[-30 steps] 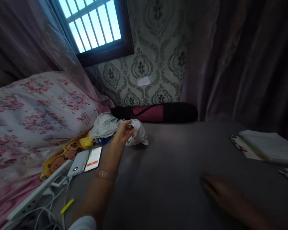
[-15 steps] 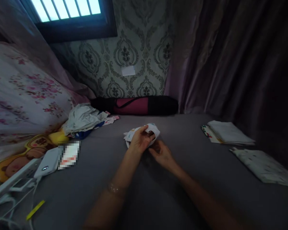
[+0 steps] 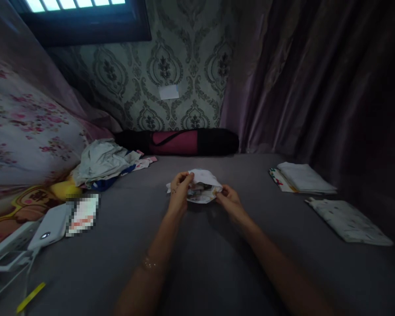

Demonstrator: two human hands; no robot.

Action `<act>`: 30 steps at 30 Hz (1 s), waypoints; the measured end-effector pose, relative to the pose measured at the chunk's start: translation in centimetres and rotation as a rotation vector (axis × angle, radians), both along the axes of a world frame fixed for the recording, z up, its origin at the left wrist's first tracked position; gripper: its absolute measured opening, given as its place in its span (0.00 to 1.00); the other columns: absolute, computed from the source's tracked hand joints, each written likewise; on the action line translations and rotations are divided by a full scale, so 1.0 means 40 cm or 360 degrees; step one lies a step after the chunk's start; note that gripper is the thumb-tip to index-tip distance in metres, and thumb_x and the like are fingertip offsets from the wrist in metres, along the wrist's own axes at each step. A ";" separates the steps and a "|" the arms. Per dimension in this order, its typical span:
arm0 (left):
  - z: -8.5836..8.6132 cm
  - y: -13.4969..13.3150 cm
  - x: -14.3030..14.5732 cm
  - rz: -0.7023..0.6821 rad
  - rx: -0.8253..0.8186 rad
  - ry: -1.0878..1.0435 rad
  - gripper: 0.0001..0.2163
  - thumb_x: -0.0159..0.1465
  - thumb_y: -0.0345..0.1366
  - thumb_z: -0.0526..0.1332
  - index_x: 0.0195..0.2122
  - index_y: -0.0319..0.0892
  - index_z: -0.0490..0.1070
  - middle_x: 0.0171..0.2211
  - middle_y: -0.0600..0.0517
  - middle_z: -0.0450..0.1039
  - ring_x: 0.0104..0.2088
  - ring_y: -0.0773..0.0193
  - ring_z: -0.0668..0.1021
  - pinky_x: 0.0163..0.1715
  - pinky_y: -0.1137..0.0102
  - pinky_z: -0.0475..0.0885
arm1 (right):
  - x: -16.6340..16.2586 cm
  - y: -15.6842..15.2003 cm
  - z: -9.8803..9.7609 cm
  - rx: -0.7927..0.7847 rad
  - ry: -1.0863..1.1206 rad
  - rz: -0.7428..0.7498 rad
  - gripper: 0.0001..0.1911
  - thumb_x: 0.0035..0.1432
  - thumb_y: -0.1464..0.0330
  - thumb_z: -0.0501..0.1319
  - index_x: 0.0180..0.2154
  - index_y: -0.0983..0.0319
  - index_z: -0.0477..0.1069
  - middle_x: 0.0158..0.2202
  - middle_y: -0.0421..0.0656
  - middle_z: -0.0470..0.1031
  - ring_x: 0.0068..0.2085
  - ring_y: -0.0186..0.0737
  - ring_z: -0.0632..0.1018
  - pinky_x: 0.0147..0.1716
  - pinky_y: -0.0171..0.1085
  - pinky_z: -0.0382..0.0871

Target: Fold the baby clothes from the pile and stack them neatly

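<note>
Between my hands is a small white printed cloth piece (image 3: 206, 176), cap-like or pouch-like, its opening facing me and its coloured inside showing. My left hand (image 3: 179, 189) pinches its left edge, thumb on top; the other fingers are partly hidden behind the fabric. At the right end of the rim, my right hand (image 3: 229, 199) grips the edge between thumb and fingers. A small white end of cloth pokes out left of my left hand. The piece is held just over the grey bed sheet (image 3: 197, 259).
Folded white cloths (image 3: 307, 177) and a folded patterned cloth (image 3: 352, 221) lie at the right. A crumpled clothes pile (image 3: 100, 162) is at the back left. Nearer are a white power bank (image 3: 49, 226), cables and a yellow strip (image 3: 31, 297). A black and pink bag (image 3: 176, 142) lies along the wall.
My left hand has shifted left and come out of the cloth's opening to its left edge. My right hand has taken hold of the right rim, and the opening is spread wider. The view has shifted slightly.
</note>
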State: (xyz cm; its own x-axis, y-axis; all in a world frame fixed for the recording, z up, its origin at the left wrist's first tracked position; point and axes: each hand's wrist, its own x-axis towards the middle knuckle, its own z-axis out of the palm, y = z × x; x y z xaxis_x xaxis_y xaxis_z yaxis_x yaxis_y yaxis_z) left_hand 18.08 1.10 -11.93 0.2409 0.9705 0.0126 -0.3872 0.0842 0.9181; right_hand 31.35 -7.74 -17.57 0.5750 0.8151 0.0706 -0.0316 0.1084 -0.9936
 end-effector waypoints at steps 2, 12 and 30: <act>-0.016 0.011 -0.007 0.0120 0.0122 0.0109 0.05 0.51 0.31 0.67 0.25 0.42 0.70 0.31 0.55 0.70 0.33 0.68 0.72 0.30 0.78 0.64 | 0.014 -0.013 0.034 -0.0002 0.0031 0.0010 0.14 0.42 0.62 0.64 0.33 0.59 0.67 0.32 0.40 0.74 0.35 0.38 0.74 0.33 0.33 0.68; -0.053 0.053 0.003 -0.0138 0.0071 -0.0077 0.08 0.52 0.37 0.63 0.27 0.43 0.63 0.22 0.60 0.63 0.23 0.71 0.68 0.24 0.78 0.63 | 0.079 -0.048 0.145 -0.0173 0.0099 0.0411 0.07 0.38 0.69 0.56 0.24 0.62 0.70 0.23 0.38 0.71 0.25 0.33 0.68 0.24 0.31 0.59; -0.033 0.032 -0.038 -0.1012 -0.0100 0.0176 0.28 0.38 0.20 0.73 0.42 0.40 0.73 0.38 0.46 0.76 0.36 0.60 0.79 0.35 0.71 0.73 | 0.173 -0.091 0.146 -0.0303 -0.0140 0.0260 0.25 0.43 0.60 0.69 0.45 0.62 0.72 0.36 0.44 0.79 0.32 0.39 0.78 0.30 0.36 0.72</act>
State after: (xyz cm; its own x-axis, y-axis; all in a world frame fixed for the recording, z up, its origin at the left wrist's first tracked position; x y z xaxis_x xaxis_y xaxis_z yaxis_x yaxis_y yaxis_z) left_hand 16.58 2.37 -13.24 0.7655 0.6360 -0.0972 -0.1477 0.3207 0.9356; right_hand 38.26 -11.37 -11.71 0.4332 0.9000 -0.0488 0.0540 -0.0800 -0.9953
